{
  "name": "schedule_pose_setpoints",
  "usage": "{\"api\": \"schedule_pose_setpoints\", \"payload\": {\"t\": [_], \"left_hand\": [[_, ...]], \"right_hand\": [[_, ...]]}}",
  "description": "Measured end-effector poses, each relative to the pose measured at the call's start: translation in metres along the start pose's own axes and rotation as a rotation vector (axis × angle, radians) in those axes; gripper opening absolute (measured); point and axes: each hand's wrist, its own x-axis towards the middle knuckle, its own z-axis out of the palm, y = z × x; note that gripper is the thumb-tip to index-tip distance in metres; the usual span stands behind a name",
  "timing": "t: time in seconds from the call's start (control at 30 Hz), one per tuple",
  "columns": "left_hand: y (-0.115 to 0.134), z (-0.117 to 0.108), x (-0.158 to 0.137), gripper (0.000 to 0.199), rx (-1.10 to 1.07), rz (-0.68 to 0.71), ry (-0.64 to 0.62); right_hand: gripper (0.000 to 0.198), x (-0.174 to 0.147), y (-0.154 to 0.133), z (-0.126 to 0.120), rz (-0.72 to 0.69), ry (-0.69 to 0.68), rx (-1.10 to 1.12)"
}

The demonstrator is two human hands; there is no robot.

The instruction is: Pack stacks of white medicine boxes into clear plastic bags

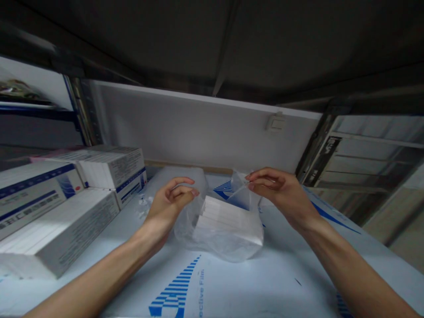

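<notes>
A clear plastic bag (228, 249) lies on the film-covered shelf, its mouth held up at both sides. Inside it rests a stack of white cartons (232, 218), tilted a little. My right hand (276, 190) pinches the bag's upper right edge between thumb and fingers. On the other side, my left hand (170, 198) has its thumb and curled fingers closed at the bag's left edge, with the index finger slightly lifted. Behind my left hand sits a translucent pile of plastic (175, 174).
Stacked white and blue boxes (79, 216) stand at the left. The shelf surface (251, 287) carries blue-printed protective film. A dark shelf (185, 44) hangs low overhead, with metal posts (318, 154) at the sides. A switch (276, 123) is on the back wall.
</notes>
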Motion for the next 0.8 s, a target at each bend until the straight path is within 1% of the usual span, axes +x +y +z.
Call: {"api": "schedule_pose_setpoints", "payload": {"t": [0.03, 0.1, 0.17, 0.23, 0.3, 0.37, 0.5, 0.57, 0.6, 0.63, 0.67, 0.73, 0.8], "left_hand": [[0.002, 0.001, -0.001, 0.040, -0.015, 0.016, -0.014], [0.005, 0.004, -0.001, 0.037, -0.050, 0.047, -0.045], [0.007, 0.008, 0.003, 0.035, -0.070, 0.080, -0.090], [0.007, 0.012, 0.007, 0.032, -0.070, 0.093, -0.141], [0.008, 0.017, 0.009, 0.030, -0.074, 0.101, -0.154], [0.011, 0.020, 0.008, 0.030, -0.086, 0.118, -0.150], [0.017, 0.017, 0.005, 0.027, -0.020, 0.182, -0.131], [0.016, 0.009, 0.006, 0.022, 0.109, 0.214, -0.112], [0.014, 0.003, 0.006, 0.020, 0.216, 0.233, -0.122], [0.011, -0.003, 0.007, 0.019, 0.347, 0.253, -0.152], [0.008, -0.009, 0.008, 0.018, 0.500, 0.277, -0.194], [0.000, -0.022, 0.009, 0.021, 0.769, 0.309, -0.334], [-0.006, -0.032, 0.009, 0.034, 0.896, 0.296, -0.425]], "right_hand": [[0.026, 0.000, 0.002, -0.002, -0.006, -0.030, -0.017], [0.024, -0.001, 0.008, -0.002, 0.010, -0.143, -0.063], [0.022, -0.003, 0.014, 0.002, 0.034, -0.272, -0.125], [0.020, -0.007, 0.018, 0.011, 0.015, -0.350, -0.184], [0.019, -0.011, 0.018, 0.019, -0.032, -0.351, -0.221], [0.015, -0.013, 0.015, 0.025, -0.049, -0.307, -0.224], [0.011, -0.008, 0.010, 0.021, -0.024, -0.182, -0.149], [0.013, -0.006, 0.012, 0.018, -0.014, -0.129, -0.125], [0.015, -0.006, 0.014, 0.017, -0.011, -0.124, -0.150], [0.019, -0.007, 0.016, 0.016, -0.007, -0.146, -0.197], [0.023, -0.009, 0.018, 0.017, -0.003, -0.199, -0.260], [0.035, -0.014, 0.021, 0.019, 0.003, -0.356, -0.381], [0.047, -0.020, 0.021, 0.022, 0.008, -0.500, -0.430]]}}
